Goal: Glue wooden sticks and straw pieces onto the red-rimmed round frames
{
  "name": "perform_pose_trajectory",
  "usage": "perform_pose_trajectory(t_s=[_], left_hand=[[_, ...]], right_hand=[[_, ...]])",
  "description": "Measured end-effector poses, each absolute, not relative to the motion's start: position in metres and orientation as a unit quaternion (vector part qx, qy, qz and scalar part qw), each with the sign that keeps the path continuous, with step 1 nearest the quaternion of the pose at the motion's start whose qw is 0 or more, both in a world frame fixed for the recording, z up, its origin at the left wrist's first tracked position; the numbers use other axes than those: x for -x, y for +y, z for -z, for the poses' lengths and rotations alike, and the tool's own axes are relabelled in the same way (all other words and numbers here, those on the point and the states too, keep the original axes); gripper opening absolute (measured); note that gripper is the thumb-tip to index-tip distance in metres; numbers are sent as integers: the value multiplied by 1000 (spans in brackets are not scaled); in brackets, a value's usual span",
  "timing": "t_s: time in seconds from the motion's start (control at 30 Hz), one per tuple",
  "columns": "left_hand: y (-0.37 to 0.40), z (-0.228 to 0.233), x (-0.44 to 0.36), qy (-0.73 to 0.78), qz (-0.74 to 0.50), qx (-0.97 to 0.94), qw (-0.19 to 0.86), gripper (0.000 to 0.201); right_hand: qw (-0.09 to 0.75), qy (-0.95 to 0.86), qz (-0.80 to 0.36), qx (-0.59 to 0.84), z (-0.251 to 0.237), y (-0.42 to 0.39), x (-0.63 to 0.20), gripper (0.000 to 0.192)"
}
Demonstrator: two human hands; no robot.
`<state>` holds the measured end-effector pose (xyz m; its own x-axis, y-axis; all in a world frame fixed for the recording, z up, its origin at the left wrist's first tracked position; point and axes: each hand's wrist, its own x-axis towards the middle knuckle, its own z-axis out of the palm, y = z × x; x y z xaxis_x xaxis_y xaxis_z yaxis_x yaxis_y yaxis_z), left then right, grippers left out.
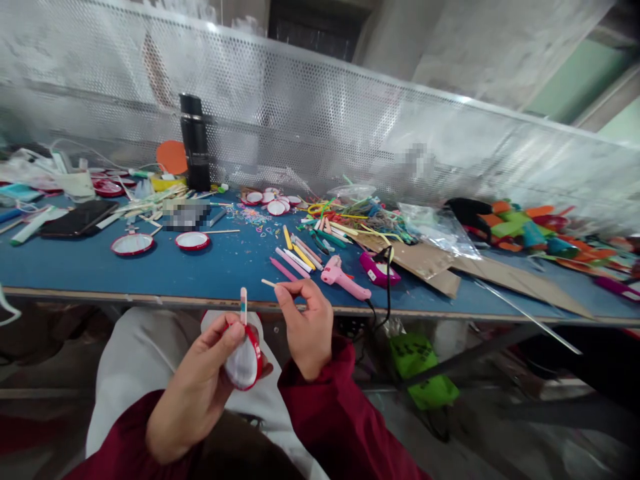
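Red-rimmed round lid [245,363] with upright stick [243,306] is pinched by left hand [193,393]; thin stick [273,284] is gripped by closed right hand [306,327] fingertips, below blue table [200,270] edge.

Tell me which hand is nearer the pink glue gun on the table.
Right. The right hand holds a thin stick just below-left of the pink glue gun; the left hand sits lower and farther left, holding a red-rimmed disc.
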<state>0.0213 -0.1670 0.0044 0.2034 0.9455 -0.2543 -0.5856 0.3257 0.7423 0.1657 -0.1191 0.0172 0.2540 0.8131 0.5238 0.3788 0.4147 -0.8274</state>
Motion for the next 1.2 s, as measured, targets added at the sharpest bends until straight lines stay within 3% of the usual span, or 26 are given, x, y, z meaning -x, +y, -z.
perform_pose_trajectory(t_s=[0.17, 0.27, 0.7, 0.97, 1.2], left_hand=[[-162, -3, -20, 397, -559, -278, 673, 35], [-157, -3, -18, 410, -563, -308, 648, 45], [-148, -1, -21, 404, -574, -378, 604, 24], [-146, -3, -20, 417, -570, -390, 591, 40], [-146, -5, -24, 414, -578, -393, 584, 39]], right_hand=[[588, -597, -203, 506, -16, -126, -166, 15], [585, -605, -205, 500, -16, -128, -165, 14], [567, -613, -234, 498, -15, -133, -161, 15], [570, -617, -219, 497, -14, -133, -161, 14], [563, -627, -203, 499, -13, -133, -160, 13]])
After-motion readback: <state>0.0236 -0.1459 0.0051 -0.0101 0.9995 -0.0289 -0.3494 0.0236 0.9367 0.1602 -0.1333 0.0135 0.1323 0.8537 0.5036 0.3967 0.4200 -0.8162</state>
